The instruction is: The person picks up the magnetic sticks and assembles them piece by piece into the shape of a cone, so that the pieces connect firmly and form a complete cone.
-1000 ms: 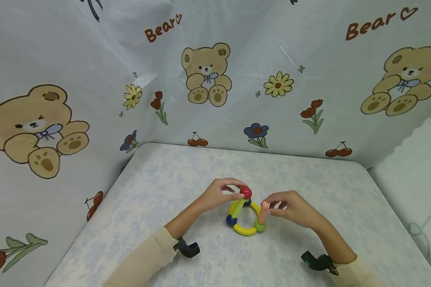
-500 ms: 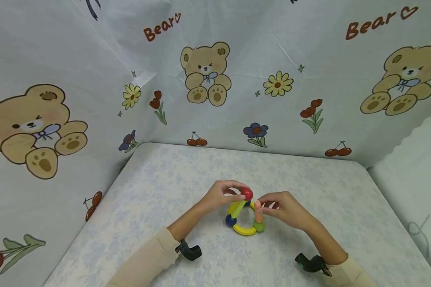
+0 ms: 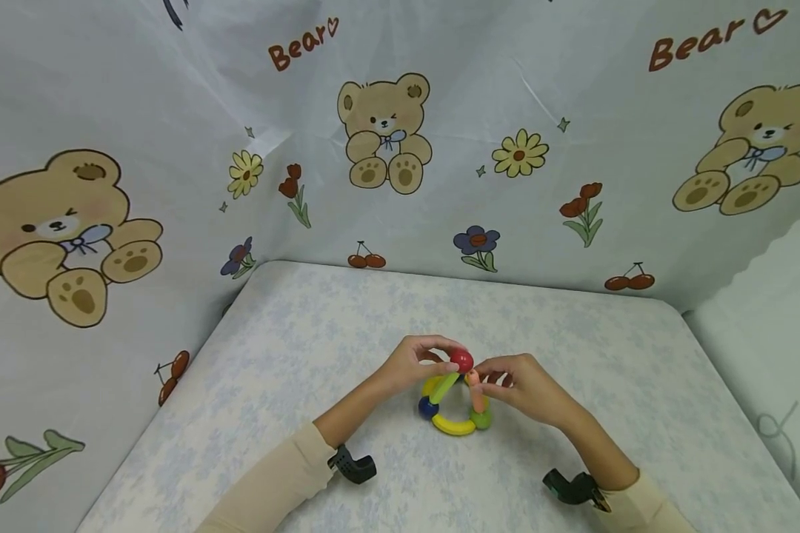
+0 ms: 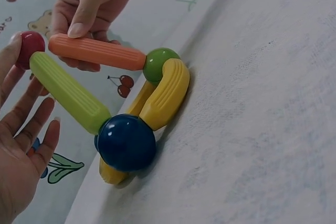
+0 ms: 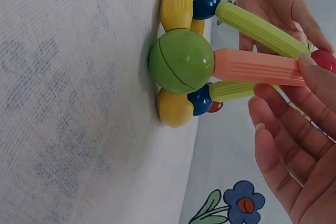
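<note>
My left hand [image 3: 407,363] pinches a red ball [image 3: 463,360] between thumb and fingers. A light green rod [image 4: 68,92] slants from that ball down to a blue ball [image 4: 127,142]. My right hand [image 3: 523,385] pinches the upper end of an orange rod [image 4: 100,52], whose lower end sits on a green ball [image 5: 181,61]. In the left wrist view, a small gap separates the orange rod's upper end from the red ball. Curved yellow rods [image 3: 453,426] join the balls in a ring on the table. A second light green rod [image 5: 231,91] rises from another blue ball [image 5: 200,99].
The toy stands on a table [image 3: 347,311] under a pale blue patterned cloth. A printed bear curtain [image 3: 440,222] hangs behind the table and along its left side. Black wrist devices [image 3: 355,466] sit near both cuffs. A thin loop of cord [image 3: 780,429] lies at the right.
My right hand has moved left, tipping the orange rod's upper end toward the red ball. The red ball in my left hand has shifted slightly right.
</note>
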`<control>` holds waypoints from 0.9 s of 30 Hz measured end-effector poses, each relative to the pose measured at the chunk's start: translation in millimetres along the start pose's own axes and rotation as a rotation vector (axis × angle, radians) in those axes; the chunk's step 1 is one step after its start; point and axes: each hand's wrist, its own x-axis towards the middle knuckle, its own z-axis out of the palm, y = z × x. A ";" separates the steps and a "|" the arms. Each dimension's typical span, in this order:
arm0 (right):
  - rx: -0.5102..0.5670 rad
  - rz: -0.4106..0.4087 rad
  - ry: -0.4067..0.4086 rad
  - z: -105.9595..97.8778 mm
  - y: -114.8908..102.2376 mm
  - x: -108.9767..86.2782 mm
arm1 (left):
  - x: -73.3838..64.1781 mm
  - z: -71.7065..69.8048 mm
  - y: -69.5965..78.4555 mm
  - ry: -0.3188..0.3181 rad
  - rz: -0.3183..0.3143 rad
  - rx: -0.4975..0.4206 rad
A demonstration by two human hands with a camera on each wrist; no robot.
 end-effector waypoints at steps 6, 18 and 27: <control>-0.005 -0.010 0.007 -0.2 -1.4 1.1 | 1.5 2.9 -0.6 0.005 0.005 -0.002; -0.007 0.012 0.003 2.7 -1.8 -3.3 | -1.4 7.1 0.4 -0.005 -0.011 -0.005; -0.018 0.037 -0.017 -6.3 1.5 -10.5 | -4.0 -15.5 -3.6 0.019 -0.022 0.090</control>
